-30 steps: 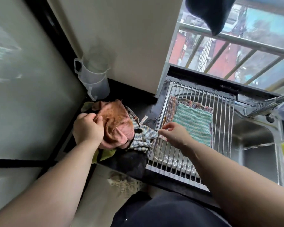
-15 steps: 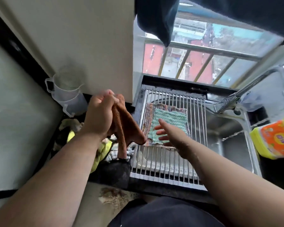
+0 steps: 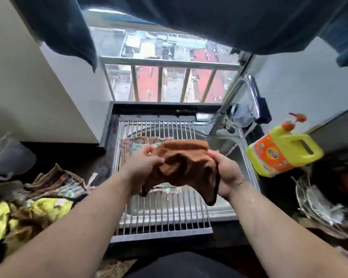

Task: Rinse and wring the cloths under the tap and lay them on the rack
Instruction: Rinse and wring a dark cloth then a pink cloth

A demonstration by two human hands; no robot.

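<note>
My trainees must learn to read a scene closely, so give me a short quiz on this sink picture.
1. True or false: the left hand and right hand both grip the brown cloth.
2. The brown cloth is: A) flat on the rack; B) held above the rack; C) down inside the sink.
3. What colour is the bottle right of the sink?
Key: 1 true; 2 B; 3 yellow.

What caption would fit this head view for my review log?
Left hand and right hand hold a brown cloth over the sink rack, above a green cloth already laid there.
</note>
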